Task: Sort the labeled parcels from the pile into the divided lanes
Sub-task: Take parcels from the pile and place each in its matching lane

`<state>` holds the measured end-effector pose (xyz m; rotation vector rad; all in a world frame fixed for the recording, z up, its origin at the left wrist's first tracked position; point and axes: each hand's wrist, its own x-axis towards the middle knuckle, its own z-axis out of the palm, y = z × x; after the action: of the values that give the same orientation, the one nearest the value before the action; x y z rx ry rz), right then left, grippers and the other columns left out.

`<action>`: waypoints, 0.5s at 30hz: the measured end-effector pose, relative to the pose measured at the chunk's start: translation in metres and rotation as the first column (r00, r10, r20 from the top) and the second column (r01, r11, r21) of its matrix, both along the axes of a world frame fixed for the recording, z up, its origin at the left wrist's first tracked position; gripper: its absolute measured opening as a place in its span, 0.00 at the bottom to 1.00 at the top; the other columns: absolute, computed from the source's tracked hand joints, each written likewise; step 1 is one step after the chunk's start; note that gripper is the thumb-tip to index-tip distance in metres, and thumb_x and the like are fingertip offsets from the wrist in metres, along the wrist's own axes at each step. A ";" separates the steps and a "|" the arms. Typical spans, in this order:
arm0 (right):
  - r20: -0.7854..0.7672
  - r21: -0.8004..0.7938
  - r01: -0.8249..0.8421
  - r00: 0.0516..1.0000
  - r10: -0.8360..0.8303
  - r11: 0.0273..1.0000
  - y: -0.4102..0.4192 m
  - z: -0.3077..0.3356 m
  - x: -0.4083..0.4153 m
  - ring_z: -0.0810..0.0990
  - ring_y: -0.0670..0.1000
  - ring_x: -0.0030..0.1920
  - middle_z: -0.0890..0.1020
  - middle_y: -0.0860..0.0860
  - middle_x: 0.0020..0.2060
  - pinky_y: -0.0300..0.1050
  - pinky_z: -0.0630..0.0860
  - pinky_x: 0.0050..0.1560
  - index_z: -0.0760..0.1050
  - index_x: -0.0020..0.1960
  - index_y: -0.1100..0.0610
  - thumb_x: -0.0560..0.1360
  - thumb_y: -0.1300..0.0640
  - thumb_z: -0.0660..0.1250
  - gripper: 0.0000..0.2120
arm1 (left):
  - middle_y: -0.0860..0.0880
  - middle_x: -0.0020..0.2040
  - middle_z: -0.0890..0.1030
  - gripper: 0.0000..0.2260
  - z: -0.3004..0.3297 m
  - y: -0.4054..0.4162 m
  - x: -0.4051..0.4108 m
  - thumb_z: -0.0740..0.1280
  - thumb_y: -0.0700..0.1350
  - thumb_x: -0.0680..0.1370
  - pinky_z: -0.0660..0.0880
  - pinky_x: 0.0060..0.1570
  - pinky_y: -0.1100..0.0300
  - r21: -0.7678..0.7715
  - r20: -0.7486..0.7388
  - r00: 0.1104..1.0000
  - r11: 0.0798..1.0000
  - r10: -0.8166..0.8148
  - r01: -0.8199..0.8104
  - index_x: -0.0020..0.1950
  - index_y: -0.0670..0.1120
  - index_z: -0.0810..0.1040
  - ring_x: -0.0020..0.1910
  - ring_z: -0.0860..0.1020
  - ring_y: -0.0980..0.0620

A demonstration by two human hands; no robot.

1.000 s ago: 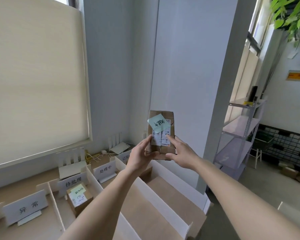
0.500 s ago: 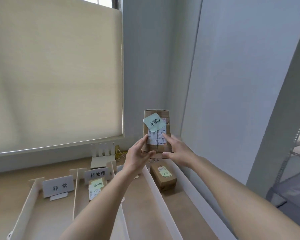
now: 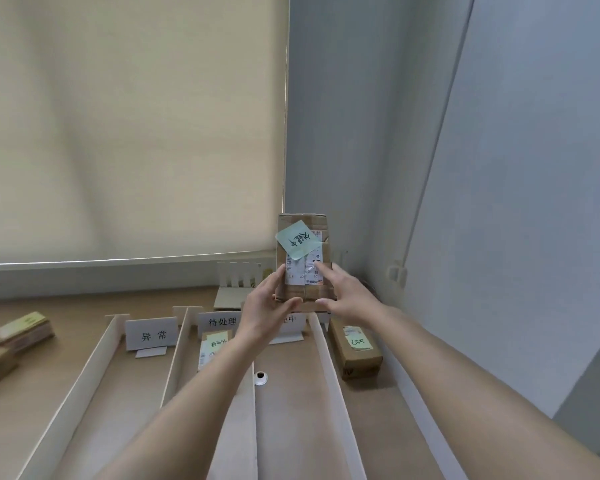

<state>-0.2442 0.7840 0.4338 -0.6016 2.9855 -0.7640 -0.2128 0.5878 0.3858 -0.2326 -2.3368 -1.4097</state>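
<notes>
In the head view, both hands hold up a brown cardboard parcel [image 3: 302,258] with a green sticky note [image 3: 298,240] above the white lane dividers [image 3: 328,368]. The left hand [image 3: 264,306] curls around its lower left edge; the right hand [image 3: 340,292] supports the right side with thumb and forefinger. The step seems to be reading the label. Next, I think, the parcel must go down into the lane behind the half-hidden sign [image 3: 289,320], between the dividers.
</notes>
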 end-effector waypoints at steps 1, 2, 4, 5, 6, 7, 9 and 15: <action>0.006 -0.010 -0.012 1.000 0.012 1.000 -0.003 -0.007 -0.007 0.58 0.56 0.80 0.54 0.52 0.82 0.57 0.60 0.78 0.48 0.83 0.44 0.80 0.54 0.69 0.40 | 0.60 0.68 0.73 0.35 -0.007 -0.003 -0.006 0.77 0.47 0.73 0.74 0.65 0.50 0.003 0.015 1.000 1.000 0.006 -0.006 0.77 0.55 0.66 0.65 0.75 0.56; 0.019 -0.018 -0.019 1.000 0.019 1.000 -0.005 -0.014 -0.014 0.60 0.55 0.79 0.56 0.51 0.81 0.55 0.61 0.78 0.49 0.83 0.45 0.80 0.55 0.69 0.39 | 0.58 0.69 0.74 0.35 -0.015 -0.007 -0.013 0.77 0.48 0.73 0.74 0.66 0.51 0.008 0.032 0.999 1.000 0.012 -0.012 0.77 0.55 0.65 0.65 0.75 0.56; 0.047 -0.030 -0.026 0.999 0.028 0.999 -0.011 -0.030 -0.030 0.64 0.53 0.76 0.62 0.49 0.78 0.51 0.63 0.76 0.51 0.83 0.48 0.80 0.56 0.69 0.39 | 0.55 0.70 0.74 0.35 -0.032 -0.013 -0.030 0.76 0.47 0.73 0.74 0.66 0.52 0.002 0.054 0.998 1.000 0.017 -0.017 0.78 0.54 0.65 0.66 0.74 0.57; 0.057 -0.035 -0.030 0.998 0.032 0.999 -0.014 -0.040 -0.038 0.65 0.53 0.76 0.63 0.49 0.77 0.51 0.64 0.76 0.51 0.83 0.48 0.80 0.57 0.69 0.39 | 0.54 0.70 0.74 0.35 -0.041 -0.016 -0.038 0.76 0.47 0.73 0.73 0.67 0.52 -0.002 0.066 0.998 1.000 0.017 -0.017 0.78 0.54 0.65 0.67 0.73 0.58; 0.068 -0.033 -0.031 0.997 0.034 0.999 -0.017 -0.049 -0.048 0.65 0.53 0.76 0.63 0.48 0.77 0.52 0.65 0.76 0.51 0.83 0.48 0.79 0.56 0.70 0.40 | 0.54 0.71 0.74 0.35 -0.049 -0.018 -0.045 0.76 0.46 0.73 0.73 0.66 0.53 -0.002 0.075 0.997 1.000 0.018 -0.018 0.78 0.53 0.65 0.67 0.73 0.58; 0.075 -0.033 -0.035 0.996 0.038 0.999 -0.020 -0.059 -0.057 0.65 0.53 0.76 0.62 0.47 0.77 0.54 0.65 0.76 0.51 0.83 0.48 0.79 0.56 0.70 0.40 | 0.54 0.70 0.74 0.35 -0.059 -0.019 -0.053 0.76 0.46 0.74 0.73 0.66 0.54 -0.005 0.089 0.996 1.000 0.022 -0.021 0.78 0.53 0.65 0.67 0.73 0.58; 0.098 -0.018 -0.034 0.994 0.036 0.999 -0.024 -0.082 -0.074 0.64 0.52 0.77 0.60 0.46 0.79 0.54 0.64 0.76 0.51 0.83 0.48 0.79 0.55 0.71 0.40 | 0.54 0.70 0.75 0.35 -0.080 -0.022 -0.066 0.76 0.45 0.74 0.74 0.65 0.55 -0.001 0.131 0.991 1.000 0.024 -0.024 0.78 0.53 0.65 0.66 0.74 0.56; 0.219 0.000 -0.023 0.975 0.023 1.000 -0.030 -0.168 -0.099 0.61 0.51 0.78 0.57 0.44 0.80 0.54 0.61 0.78 0.51 0.83 0.47 0.79 0.54 0.70 0.40 | 0.54 0.71 0.73 0.35 -0.156 -0.027 -0.087 0.75 0.43 0.74 0.70 0.64 0.64 -0.030 0.270 0.963 0.999 0.022 -0.015 0.78 0.51 0.64 0.66 0.71 0.58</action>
<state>-0.3433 0.7537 0.2663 -0.5131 2.7732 -0.7700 -0.3001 0.5606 0.2301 -0.0255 -2.5696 -1.4814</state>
